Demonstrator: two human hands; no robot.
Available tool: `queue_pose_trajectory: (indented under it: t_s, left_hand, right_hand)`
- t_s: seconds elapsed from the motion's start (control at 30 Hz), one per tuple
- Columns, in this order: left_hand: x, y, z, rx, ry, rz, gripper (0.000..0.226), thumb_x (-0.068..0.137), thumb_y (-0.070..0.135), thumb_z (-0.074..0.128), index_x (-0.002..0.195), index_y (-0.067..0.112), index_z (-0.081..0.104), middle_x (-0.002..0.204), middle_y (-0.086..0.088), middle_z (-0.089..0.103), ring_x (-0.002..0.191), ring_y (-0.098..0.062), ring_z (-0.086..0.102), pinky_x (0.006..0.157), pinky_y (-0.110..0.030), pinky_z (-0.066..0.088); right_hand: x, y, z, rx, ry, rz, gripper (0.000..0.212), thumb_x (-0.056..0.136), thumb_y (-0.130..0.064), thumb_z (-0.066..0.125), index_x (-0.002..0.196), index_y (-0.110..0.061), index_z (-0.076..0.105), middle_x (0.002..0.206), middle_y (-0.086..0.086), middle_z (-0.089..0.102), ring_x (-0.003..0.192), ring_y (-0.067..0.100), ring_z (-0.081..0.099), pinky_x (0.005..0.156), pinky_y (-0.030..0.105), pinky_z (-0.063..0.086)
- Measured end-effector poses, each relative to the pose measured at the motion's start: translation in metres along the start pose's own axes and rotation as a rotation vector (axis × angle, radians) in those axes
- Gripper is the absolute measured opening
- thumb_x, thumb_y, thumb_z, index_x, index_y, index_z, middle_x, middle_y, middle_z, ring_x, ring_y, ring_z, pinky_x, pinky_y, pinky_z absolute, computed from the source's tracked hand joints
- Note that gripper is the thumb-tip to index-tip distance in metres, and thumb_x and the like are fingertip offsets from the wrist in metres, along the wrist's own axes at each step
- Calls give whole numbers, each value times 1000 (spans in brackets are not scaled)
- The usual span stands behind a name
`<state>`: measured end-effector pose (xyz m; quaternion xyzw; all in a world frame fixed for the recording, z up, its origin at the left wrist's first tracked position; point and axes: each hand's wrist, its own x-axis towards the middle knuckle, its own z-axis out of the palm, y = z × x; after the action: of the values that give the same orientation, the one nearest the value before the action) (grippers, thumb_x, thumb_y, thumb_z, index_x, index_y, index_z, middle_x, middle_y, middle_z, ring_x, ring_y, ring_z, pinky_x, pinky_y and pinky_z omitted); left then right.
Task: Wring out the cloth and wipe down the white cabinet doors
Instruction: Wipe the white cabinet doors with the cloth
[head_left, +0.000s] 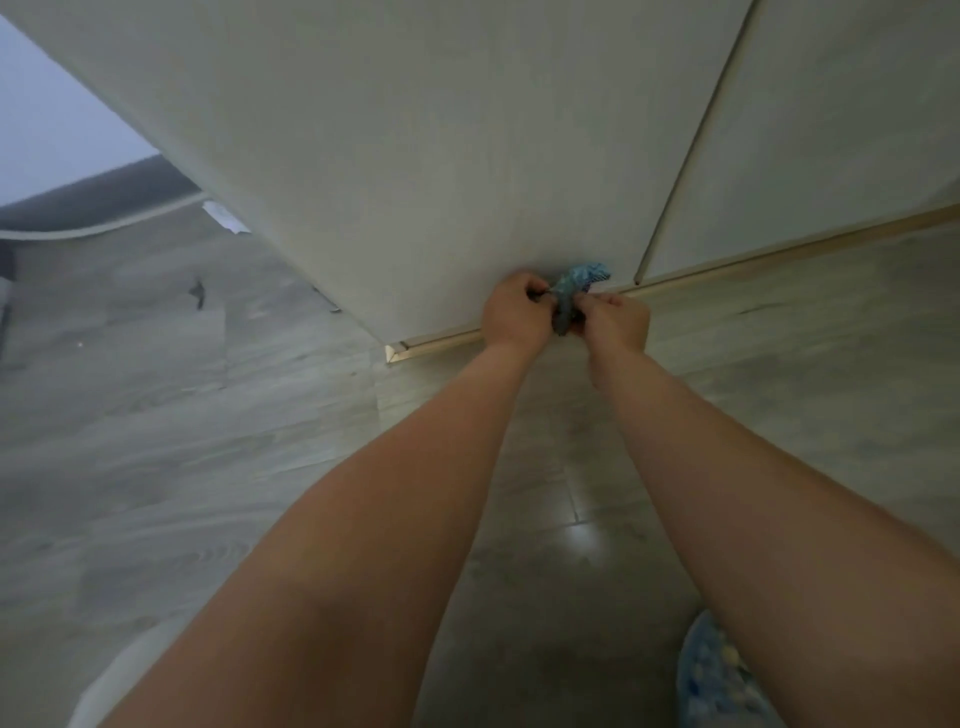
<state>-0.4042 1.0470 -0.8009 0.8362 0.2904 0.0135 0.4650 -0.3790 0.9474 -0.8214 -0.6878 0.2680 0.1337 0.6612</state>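
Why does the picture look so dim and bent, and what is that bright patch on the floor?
Head view: the light is low and grey, so the white cabinet door looks dull. The wide lens bows straight edges such as the wooden trim. The bright patch is glare on the glossy floor. The left hand, right hand and blue cloth are slightly soft.

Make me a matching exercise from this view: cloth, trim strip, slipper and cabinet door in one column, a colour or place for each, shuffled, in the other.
1. cloth
2. trim strip
3. slipper
4. cabinet door

A. white, fills the upper frame
B. wooden, along the cabinet's foot
C. blue, bunched between left hand and right hand
D. blue patterned, bottom right on the floor

Pairs: 1-C, 2-B, 3-D, 4-A
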Motion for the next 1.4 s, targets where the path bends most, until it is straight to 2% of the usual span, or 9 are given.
queue_pose_trajectory:
  t_s: [0.17,0.33,0.47,0.67,0.8,0.9,1.07,1.2,1.4]
  left_hand:
    - [-38,66,-21,-286,-135,-214,23,91,2,55,78,22,52,90,-17,63,84,-31,63,76,-43,56]
    - [-101,195,-77,-433,-381,-511,17,98,1,41,91,12,52,101,-18,61,88,-29,59,68,-38,55]
    - [-155,317,-136,-479,-451,-617,22,98,4,40,105,8,60,101,-13,63,91,-28,61,72,-39,56]
    - [-233,479,-220,-693,-557,-722,17,93,29,51,102,14,54,117,-21,55,105,-39,58,97,-53,49]
    - [-262,569,-257,-720,-822,-678,64,81,56,73,129,19,54,128,-20,57,106,-35,68,93,-54,54]
    - [-290,636,-279,-684,-992,-481,29,94,40,64,111,16,65,109,-11,69,96,-26,68,98,-47,52]
    - [-309,727,-276,-645,-766,-184,11,95,0,60,94,11,57,95,-14,67,80,-27,67,69,-37,58]
    - [-328,793,-265,-706,-613,-83,11,96,-3,54,97,8,55,92,-16,64,79,-28,65,70,-38,56]
    - [-350,872,-265,-453,-231,123,22,88,13,67,108,17,58,111,-14,62,95,-29,66,87,-44,58]
  right_hand:
    - [-64,-75,-58,346,84,107,26,80,-2,77,61,2,59,66,14,64,65,27,69,63,39,61]
    - [-137,-195,-120,455,148,176,8,80,9,71,79,6,63,78,17,67,72,26,68,67,34,60]
    - [-213,-305,-167,377,111,127,27,80,18,56,78,-9,53,81,12,59,75,24,62,64,30,54]
    - [-332,-466,-227,377,-23,28,44,76,25,29,89,-5,58,88,14,59,74,23,60,58,28,52]
    - [-399,-567,-267,484,-52,19,44,76,24,22,85,-4,54,90,17,58,80,28,61,60,34,57]
    - [-426,-623,-295,520,-55,-20,43,75,23,22,86,-4,53,90,18,56,83,30,60,68,38,57]
    - [-425,-686,-335,445,156,-10,29,81,9,36,92,-6,59,94,20,64,87,35,63,79,45,55]
    - [-425,-728,-359,392,-115,-1,34,87,-42,59,112,-19,61,111,11,69,97,30,68,73,43,56]
    - [-428,-801,-389,286,-15,-275,20,93,-7,60,113,-4,60,108,20,67,86,31,69,61,35,59]
